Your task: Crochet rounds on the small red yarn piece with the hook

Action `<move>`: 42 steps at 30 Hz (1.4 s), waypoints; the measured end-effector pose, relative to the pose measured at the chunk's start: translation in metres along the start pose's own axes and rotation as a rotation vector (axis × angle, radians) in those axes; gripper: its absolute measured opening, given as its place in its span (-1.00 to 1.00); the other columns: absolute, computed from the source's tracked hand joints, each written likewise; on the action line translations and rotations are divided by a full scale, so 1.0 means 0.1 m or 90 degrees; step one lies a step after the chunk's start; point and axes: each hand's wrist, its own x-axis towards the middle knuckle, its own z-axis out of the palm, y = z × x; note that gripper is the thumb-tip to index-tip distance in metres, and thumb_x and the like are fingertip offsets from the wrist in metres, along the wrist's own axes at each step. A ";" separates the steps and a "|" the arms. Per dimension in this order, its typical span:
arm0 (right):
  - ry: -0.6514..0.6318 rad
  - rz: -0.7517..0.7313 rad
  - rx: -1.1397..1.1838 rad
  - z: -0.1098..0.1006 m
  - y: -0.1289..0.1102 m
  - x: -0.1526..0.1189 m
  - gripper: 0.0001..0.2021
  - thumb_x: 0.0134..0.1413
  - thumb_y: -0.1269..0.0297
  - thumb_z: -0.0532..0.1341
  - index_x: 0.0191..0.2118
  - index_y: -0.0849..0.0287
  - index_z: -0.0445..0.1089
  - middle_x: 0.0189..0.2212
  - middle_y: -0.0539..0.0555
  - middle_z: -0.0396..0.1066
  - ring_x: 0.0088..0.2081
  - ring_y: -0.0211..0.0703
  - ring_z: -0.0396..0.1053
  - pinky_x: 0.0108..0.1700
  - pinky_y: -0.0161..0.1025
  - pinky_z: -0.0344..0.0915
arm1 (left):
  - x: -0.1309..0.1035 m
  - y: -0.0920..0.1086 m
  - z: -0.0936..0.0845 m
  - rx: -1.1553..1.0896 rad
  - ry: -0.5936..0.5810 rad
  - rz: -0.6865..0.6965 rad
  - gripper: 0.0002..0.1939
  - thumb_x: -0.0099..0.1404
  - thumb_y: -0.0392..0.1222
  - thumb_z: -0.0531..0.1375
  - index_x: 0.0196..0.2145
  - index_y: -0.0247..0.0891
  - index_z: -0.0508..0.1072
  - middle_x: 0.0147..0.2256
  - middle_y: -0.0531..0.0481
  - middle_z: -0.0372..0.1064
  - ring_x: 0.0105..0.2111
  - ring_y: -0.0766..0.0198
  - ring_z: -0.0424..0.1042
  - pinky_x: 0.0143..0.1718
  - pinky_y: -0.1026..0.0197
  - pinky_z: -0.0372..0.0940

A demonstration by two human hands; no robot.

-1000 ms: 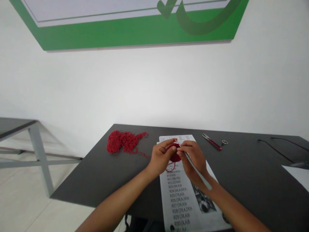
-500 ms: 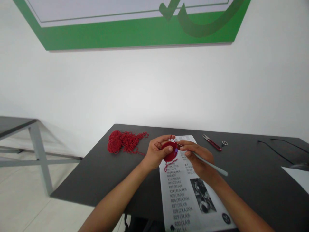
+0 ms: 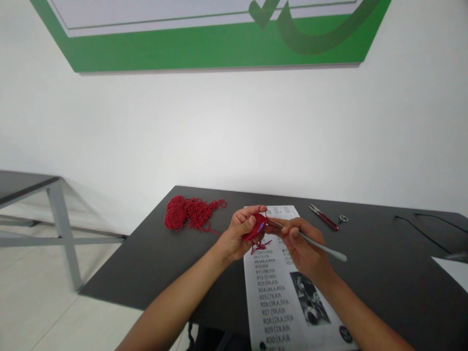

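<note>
Tilted now, the red yarn piece (image 3: 255,227) was flatter to view a moment ago. It is up over the printed sheet (image 3: 270,297), pinched in the left hand (image 3: 239,234), which is nearly closed. The right hand (image 3: 305,243) is curled around the hook (image 3: 318,244), its tip at the piece. Red yarn (image 3: 177,213) lies left on the surface (image 3: 175,263).

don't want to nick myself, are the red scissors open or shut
Open, it seems: at the wall end of the scissors, the two blade tips show a small gap between them.
</note>
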 end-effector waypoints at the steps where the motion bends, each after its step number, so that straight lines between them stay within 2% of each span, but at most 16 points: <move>1: -0.008 0.004 0.052 0.03 0.00 0.00 -0.69 0.18 -0.10 0.30 -0.34 0.04 0.48 -0.08 0.13 0.64 -0.06 0.11 0.60 0.07 0.16 0.47 | 0.00 0.00 0.01 -0.016 0.002 -0.006 -0.39 -0.12 0.04 0.58 -0.16 -0.30 0.58 -0.40 -0.04 0.56 -0.56 0.40 0.42 -0.60 0.40 0.21; 3: -0.017 0.019 0.152 0.08 -0.01 0.01 -0.74 0.21 -0.04 0.30 -0.35 0.03 0.47 -0.13 0.08 0.65 -0.12 0.03 0.61 0.05 0.11 0.48 | -0.01 -0.01 0.03 -0.040 -0.006 -0.020 -0.42 -0.14 0.02 0.59 -0.19 -0.29 0.59 -0.42 -0.02 0.55 -0.58 0.43 0.38 -0.63 0.43 0.15; 5: -0.007 0.072 0.218 0.09 -0.01 0.03 -0.74 0.20 -0.03 0.31 -0.37 0.02 0.44 -0.20 0.03 0.65 -0.22 -0.06 0.61 -0.02 0.03 0.52 | -0.01 -0.03 0.03 -0.046 -0.021 -0.028 -0.44 -0.11 0.03 0.57 -0.19 -0.28 0.59 -0.45 -0.03 0.55 -0.60 0.43 0.37 -0.65 0.43 0.14; 7: 0.003 0.141 0.257 0.08 0.01 0.04 -0.71 0.19 -0.05 0.31 -0.40 0.03 0.43 -0.27 0.02 0.64 -0.33 -0.12 0.58 -0.12 -0.05 0.54 | 0.00 -0.06 0.02 -0.017 -0.042 -0.024 -0.43 -0.06 0.08 0.55 -0.16 -0.28 0.58 -0.40 -0.09 0.58 -0.55 0.37 0.45 -0.58 0.39 0.24; 9: 0.022 0.173 0.276 0.05 0.05 0.07 -0.71 0.16 -0.05 0.33 -0.40 0.04 0.44 -0.32 0.01 0.61 -0.41 -0.17 0.52 -0.18 -0.09 0.53 | 0.02 -0.09 0.00 0.065 -0.053 0.016 -0.43 -0.01 0.11 0.51 -0.13 -0.28 0.57 -0.31 -0.17 0.62 -0.44 0.26 0.54 -0.43 0.28 0.39; 12: 0.075 0.128 0.259 0.03 0.15 0.10 -0.74 0.09 -0.05 0.39 -0.36 0.03 0.51 -0.37 -0.02 0.57 -0.42 -0.20 0.44 -0.19 -0.13 0.49 | 0.05 -0.12 -0.04 0.335 0.005 0.182 -0.55 0.09 0.03 0.47 -0.13 -0.28 0.60 -0.23 -0.18 0.64 -0.31 0.15 0.59 -0.22 0.14 0.47; 15: 0.132 0.042 0.148 0.02 0.24 0.11 -0.71 0.10 -0.10 0.37 -0.33 0.02 0.54 -0.39 -0.02 0.52 -0.37 -0.18 0.41 -0.18 -0.16 0.44 | 0.04 -0.17 -0.05 0.632 0.090 0.352 -0.71 0.23 -0.15 0.37 -0.09 -0.21 0.62 -0.23 -0.12 0.64 -0.28 0.15 0.60 -0.17 0.14 0.48; 18: 0.163 -0.026 -0.045 0.02 0.25 0.08 -0.70 0.22 -0.08 0.27 -0.28 0.04 0.53 -0.32 0.02 0.51 -0.27 -0.11 0.42 -0.16 -0.14 0.40 | 0.00 -0.25 -0.04 0.711 0.106 0.387 -0.67 0.28 -0.21 0.31 0.01 -0.20 0.58 -0.19 -0.11 0.64 -0.24 0.14 0.62 -0.12 0.13 0.49; 21: 0.166 -0.109 -0.217 0.04 0.21 0.05 -0.74 0.30 0.00 0.22 -0.24 0.05 0.53 -0.22 0.07 0.50 -0.14 -0.04 0.44 -0.03 -0.08 0.38 | -0.03 -0.33 -0.01 0.671 0.114 0.348 -0.60 0.32 -0.19 0.28 0.11 -0.23 0.51 -0.13 -0.12 0.63 -0.20 0.12 0.62 -0.09 0.11 0.50; 23: 0.167 -0.153 -0.282 0.05 0.18 0.03 -0.78 0.30 0.05 0.23 -0.23 0.04 0.52 -0.17 0.08 0.48 -0.08 -0.02 0.43 0.03 -0.06 0.36 | -0.05 -0.36 0.00 0.649 0.112 0.326 -0.57 0.35 -0.15 0.26 0.15 -0.24 0.48 -0.10 -0.13 0.62 -0.19 0.11 0.61 -0.09 0.10 0.50; 31: 0.164 -0.189 -0.342 0.03 0.17 0.05 -0.89 0.27 0.15 0.27 -0.25 0.02 0.49 -0.22 0.06 0.50 -0.14 -0.04 0.45 -0.03 -0.09 0.39 | -0.04 -0.35 0.00 0.605 0.089 0.343 -0.61 0.42 -0.05 0.19 0.11 -0.26 0.53 -0.03 -0.20 0.59 -0.09 0.08 0.57 0.00 0.06 0.45; 34: 0.153 -0.162 -0.317 0.00 0.17 0.05 -0.89 0.25 0.15 0.29 -0.23 0.03 0.50 -0.22 0.05 0.52 -0.15 -0.04 0.47 -0.04 -0.10 0.41 | 0.00 -0.33 -0.01 0.574 0.121 0.347 -0.65 0.39 -0.02 0.23 0.02 -0.25 0.59 -0.09 -0.17 0.59 -0.12 0.12 0.55 -0.02 0.10 0.43; 37: 0.171 -0.099 -0.252 -0.02 0.19 0.07 -0.84 0.18 0.09 0.34 -0.24 0.04 0.52 -0.26 0.05 0.56 -0.19 -0.04 0.49 -0.09 -0.11 0.43 | 0.04 -0.34 -0.01 0.399 0.117 0.250 -0.58 0.27 0.05 0.35 -0.02 -0.27 0.60 -0.26 -0.09 0.59 -0.28 0.21 0.53 -0.19 0.18 0.43; 40: 0.188 -0.016 -0.052 0.01 0.23 0.09 -0.74 0.04 0.01 0.44 -0.28 0.05 0.51 -0.33 0.01 0.56 -0.32 -0.12 0.49 -0.23 -0.18 0.46 | 0.06 -0.34 0.00 0.154 0.077 0.116 -0.45 0.15 0.09 0.44 0.01 -0.27 0.57 -0.31 -0.05 0.58 -0.38 0.28 0.52 -0.26 0.21 0.43; 42: 0.176 0.050 0.099 0.04 0.26 0.10 -0.71 -0.03 -0.02 0.48 -0.30 0.03 0.51 -0.35 -0.03 0.56 -0.38 -0.20 0.48 -0.31 -0.25 0.47 | 0.04 -0.32 0.03 0.055 0.062 0.058 -0.43 0.11 0.06 0.47 0.01 -0.25 0.56 -0.29 -0.05 0.59 -0.39 0.31 0.53 -0.27 0.23 0.44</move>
